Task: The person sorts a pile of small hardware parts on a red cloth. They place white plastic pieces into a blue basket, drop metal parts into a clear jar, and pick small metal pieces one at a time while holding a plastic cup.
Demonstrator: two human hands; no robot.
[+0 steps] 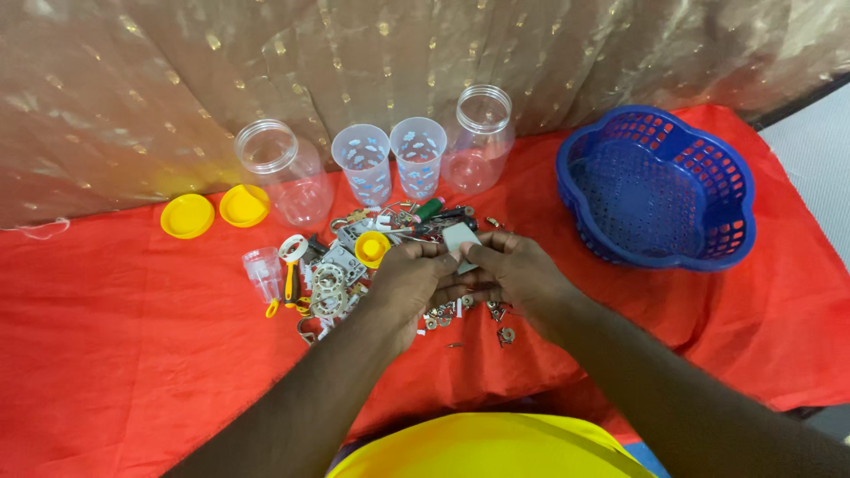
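Both hands meet over the middle of a red cloth point(106, 336) that covers the work surface. The left hand point(409, 281) and the right hand point(522, 279) are curled inward, fingertips together, and between them they pinch a small flat piece point(460, 241). It looks pale grey-white, roughly rectangular with a slanted upper edge, and thin like a plate or card; only its top half shows above the fingers, so what it is made of cannot be told. It sits just above the knuckles, at the near edge of a heap of small hardware point(354, 265).

That heap lies on the cloth directly under and to the left of the hands: metal washers, brackets, screws and ring-shaped parts, with a yellow-handled tool point(289, 281), a round yellow cap point(371, 248) and a green-handled tool point(428, 209) among them. A few loose metal bits point(500, 323) lie scattered just beneath the right hand.

A small clear cup point(264, 273) stands at the heap's left edge. Behind the heap, in a row against a gold spotted curtain point(177, 80), stand a clear jar point(285, 173), two patterned translucent cups point(363, 162) point(418, 156) and a second clear jar point(481, 137), all open and upright. Two yellow lids point(187, 215) point(243, 204) lie flat to the left of the first jar. A blue perforated basket point(708, 239) with a scalloped rim sits well apart at the right.
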